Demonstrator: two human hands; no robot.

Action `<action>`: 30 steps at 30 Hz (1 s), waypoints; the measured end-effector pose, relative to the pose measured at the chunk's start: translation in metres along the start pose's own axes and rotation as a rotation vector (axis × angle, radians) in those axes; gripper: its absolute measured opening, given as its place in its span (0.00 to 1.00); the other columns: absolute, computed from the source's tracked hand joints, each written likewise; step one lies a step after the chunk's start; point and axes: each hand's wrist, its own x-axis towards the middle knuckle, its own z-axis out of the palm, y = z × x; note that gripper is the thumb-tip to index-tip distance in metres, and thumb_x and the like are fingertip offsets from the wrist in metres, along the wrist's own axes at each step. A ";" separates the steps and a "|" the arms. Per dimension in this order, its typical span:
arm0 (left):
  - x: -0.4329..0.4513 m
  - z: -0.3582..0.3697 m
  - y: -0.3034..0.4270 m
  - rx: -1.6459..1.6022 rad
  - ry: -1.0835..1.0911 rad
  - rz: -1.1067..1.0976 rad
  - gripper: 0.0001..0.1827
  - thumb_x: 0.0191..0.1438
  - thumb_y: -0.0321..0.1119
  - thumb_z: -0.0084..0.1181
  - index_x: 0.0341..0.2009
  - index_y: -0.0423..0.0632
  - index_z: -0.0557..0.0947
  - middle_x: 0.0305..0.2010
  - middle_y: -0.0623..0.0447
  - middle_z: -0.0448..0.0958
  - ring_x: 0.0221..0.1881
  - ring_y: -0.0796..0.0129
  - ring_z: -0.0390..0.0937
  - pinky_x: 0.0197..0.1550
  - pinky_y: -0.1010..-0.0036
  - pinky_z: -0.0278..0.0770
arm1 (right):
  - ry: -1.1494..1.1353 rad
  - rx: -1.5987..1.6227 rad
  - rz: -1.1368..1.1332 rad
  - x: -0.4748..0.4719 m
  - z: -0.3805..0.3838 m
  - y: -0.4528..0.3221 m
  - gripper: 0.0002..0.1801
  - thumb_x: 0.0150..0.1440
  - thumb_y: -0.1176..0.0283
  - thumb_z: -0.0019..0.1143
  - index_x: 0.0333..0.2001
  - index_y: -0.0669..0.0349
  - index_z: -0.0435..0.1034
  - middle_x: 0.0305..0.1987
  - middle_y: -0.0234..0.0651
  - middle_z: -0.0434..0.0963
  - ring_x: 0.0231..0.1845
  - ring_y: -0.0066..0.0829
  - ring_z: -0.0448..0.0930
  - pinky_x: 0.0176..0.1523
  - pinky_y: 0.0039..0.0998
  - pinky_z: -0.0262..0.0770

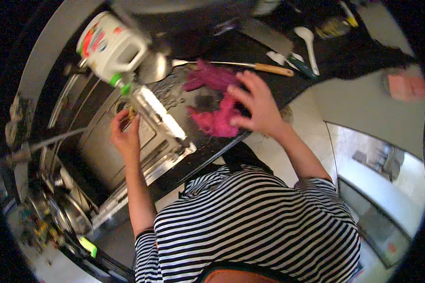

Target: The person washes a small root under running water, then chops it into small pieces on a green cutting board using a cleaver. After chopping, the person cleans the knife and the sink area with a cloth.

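My left hand (125,132) is over the stainless steel sink (102,145), its thumb and fingers curled around a small yellowish object (129,111) too blurred to name. Just beyond it, a large white plastic jug (109,46) with a green cap appears tilted, cap end towards the sink. My right hand (258,102) is open, fingers spread, above the dark countertop. Under and beside its fingertips lie a bright pink crumpled cloth-like item (219,122) and a darker magenta one (210,77). Whether the fingers touch the pink item, I cannot tell.
A wooden-handled utensil (274,69), a white spoon (308,46) and a flat grey board-like piece (267,33) lie on the far counter. A metal pot or bowl (156,67) sits by the jug. Metal cookware (74,215) stands at the lower left.
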 end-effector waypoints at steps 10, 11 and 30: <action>-0.044 -0.056 -0.049 -0.044 0.151 -0.169 0.16 0.47 0.27 0.67 0.42 0.42 0.80 0.39 0.52 0.78 0.38 0.71 0.77 0.44 0.77 0.75 | -0.323 0.241 -0.263 0.048 0.100 -0.080 0.41 0.43 0.47 0.63 0.60 0.51 0.64 0.68 0.50 0.55 0.70 0.53 0.51 0.71 0.53 0.43; -0.047 -0.059 -0.050 -0.028 0.154 -0.186 0.16 0.47 0.27 0.66 0.42 0.43 0.80 0.39 0.53 0.78 0.38 0.71 0.77 0.43 0.77 0.75 | -0.304 0.231 -0.296 0.056 0.106 -0.085 0.40 0.44 0.48 0.63 0.60 0.51 0.65 0.68 0.49 0.55 0.70 0.52 0.51 0.71 0.53 0.44; -0.084 -0.080 -0.037 -0.095 0.239 -0.220 0.15 0.48 0.27 0.65 0.42 0.43 0.80 0.37 0.54 0.79 0.36 0.73 0.76 0.42 0.77 0.75 | -0.067 0.110 -0.277 0.070 0.104 -0.067 0.21 0.48 0.63 0.61 0.44 0.62 0.69 0.49 0.42 0.70 0.53 0.43 0.69 0.57 0.42 0.65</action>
